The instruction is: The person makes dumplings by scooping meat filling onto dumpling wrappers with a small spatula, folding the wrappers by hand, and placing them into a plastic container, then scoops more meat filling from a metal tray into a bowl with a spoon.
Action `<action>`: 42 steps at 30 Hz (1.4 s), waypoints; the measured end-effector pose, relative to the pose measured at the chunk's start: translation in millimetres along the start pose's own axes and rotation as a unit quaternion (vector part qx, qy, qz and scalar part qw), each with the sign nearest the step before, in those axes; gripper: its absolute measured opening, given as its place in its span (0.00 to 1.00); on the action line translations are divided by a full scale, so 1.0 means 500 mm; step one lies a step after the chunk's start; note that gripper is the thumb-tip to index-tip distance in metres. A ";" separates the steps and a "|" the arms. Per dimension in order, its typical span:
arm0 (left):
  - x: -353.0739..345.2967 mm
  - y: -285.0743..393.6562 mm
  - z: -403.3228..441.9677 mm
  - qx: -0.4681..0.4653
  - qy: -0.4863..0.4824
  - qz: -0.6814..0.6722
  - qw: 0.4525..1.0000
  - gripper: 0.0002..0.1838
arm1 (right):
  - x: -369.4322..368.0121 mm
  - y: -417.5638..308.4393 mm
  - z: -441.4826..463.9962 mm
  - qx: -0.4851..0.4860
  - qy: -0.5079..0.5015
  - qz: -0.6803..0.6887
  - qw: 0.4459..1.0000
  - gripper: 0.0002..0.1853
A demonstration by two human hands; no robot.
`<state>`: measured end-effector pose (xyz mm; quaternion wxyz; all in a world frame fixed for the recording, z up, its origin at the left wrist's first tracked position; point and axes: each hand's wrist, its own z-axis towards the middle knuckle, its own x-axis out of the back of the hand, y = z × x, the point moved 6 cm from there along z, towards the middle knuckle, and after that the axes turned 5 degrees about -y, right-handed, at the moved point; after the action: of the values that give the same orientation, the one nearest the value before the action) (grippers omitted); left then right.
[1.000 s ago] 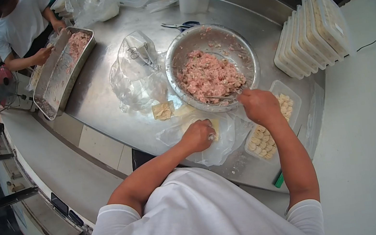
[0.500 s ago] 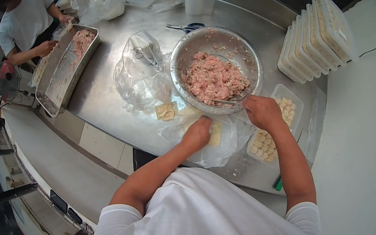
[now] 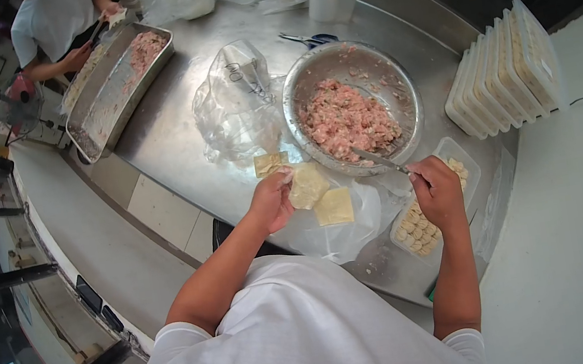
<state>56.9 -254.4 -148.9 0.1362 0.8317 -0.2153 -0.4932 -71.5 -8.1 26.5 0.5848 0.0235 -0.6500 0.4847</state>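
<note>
My left hand (image 3: pixel 273 201) pinches the edge of a thin, pale dough wrapper (image 3: pixel 307 186), held up over the plastic sheet. My right hand (image 3: pixel 439 190) grips the handle of a metal utensil (image 3: pixel 381 159) at the near right rim of a steel bowl (image 3: pixel 414 118). The utensil's far end touches the pink meat filling (image 3: pixel 347 119) in the bowl. Square yellow wrappers (image 3: pixel 334 207) lie on the plastic sheet (image 3: pixel 360 236) between my hands. Another square piece (image 3: pixel 271 163) rests behind my left hand. Folded dumplings (image 3: pixel 417 231) fill part of a clear tray beside my right hand.
A crumpled plastic bag (image 3: pixel 235 107) and scissors (image 3: pixel 309 38) lie on the steel table (image 3: pixel 173 143). Stacked clear trays (image 3: pixel 505 71) stand at the right. At the upper left, a person (image 3: pixel 57 25) works by a long metal pan (image 3: pixel 119 113) with filling.
My left hand has risen from the sheet to the left, now with a wrapper in it. My right hand has drawn the utensil back toward the bowl's rim. The view has shifted slightly.
</note>
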 end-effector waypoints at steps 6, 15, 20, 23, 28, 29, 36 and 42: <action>-0.034 0.012 -0.015 0.026 -0.085 -0.072 0.993 0.20 | -0.057 -0.049 -0.041 -0.050 0.032 0.103 0.993 0.08; -0.005 0.142 -0.140 -0.174 0.031 -0.087 0.980 0.22 | -0.182 -0.162 0.020 0.081 -0.022 0.139 0.987 0.09; 0.020 0.206 -0.270 -0.261 0.028 -0.168 0.950 0.21 | -0.264 -0.272 0.104 0.239 -0.084 0.095 0.963 0.13; 0.093 0.222 -0.345 -0.348 0.099 -0.200 0.911 0.22 | -0.307 -0.341 0.141 0.323 -0.174 0.092 0.926 0.13; 0.197 0.205 -0.410 -0.489 0.101 -0.182 0.847 0.22 | -0.328 -0.460 0.145 0.378 -0.184 0.126 0.898 0.12; 0.167 0.211 -0.429 -0.496 0.092 -0.181 0.844 0.20 | -0.343 -0.472 0.140 0.392 -0.189 0.151 0.888 0.12; 0.079 0.248 -0.524 -0.554 0.066 -0.180 0.810 0.18 | -0.398 -0.492 0.147 0.421 -0.244 0.140 0.863 0.13; 0.057 0.269 -0.504 -0.511 0.093 -0.045 0.854 0.15 | -0.285 -0.470 0.168 0.391 -0.207 0.198 0.875 0.11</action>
<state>260.5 -381.7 8.4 0.5390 0.6959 0.1178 -0.4598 51.8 -264.2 69.4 0.2720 0.2208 -0.5050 0.7888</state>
